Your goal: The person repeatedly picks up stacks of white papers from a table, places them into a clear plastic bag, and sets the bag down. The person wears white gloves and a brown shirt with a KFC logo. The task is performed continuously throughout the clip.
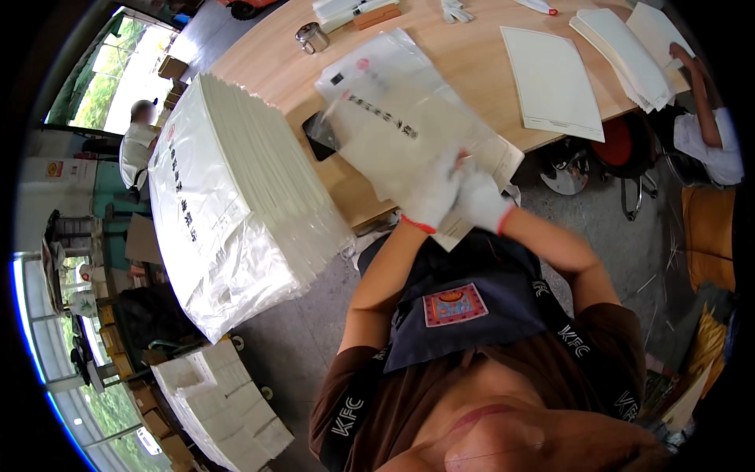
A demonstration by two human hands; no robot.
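My left hand [431, 197] and my right hand [481, 202], both in white gloves with red cuffs, are close together at the table's near edge. My left hand grips the near end of a clear plastic bag [377, 134] with dark printing, its fingers closed and partly blurred. My right hand touches the same end, but its fingers are smeared by motion. Pale paper sheets [503, 157] show under the bag and past my right hand. More clear bags [401, 51] lie beneath, toward the far side. A black phone [320, 135] rests at their left edge.
A tall stack of filled plastic bags [212, 204] stands at left. On the wooden table [464, 59] are a metal cup [311, 38], a paper sheet [550, 82] and a paper stack [621, 59]. A co-worker's hand [683, 55] touches paper at right. Lower left is a white stack [224, 401].
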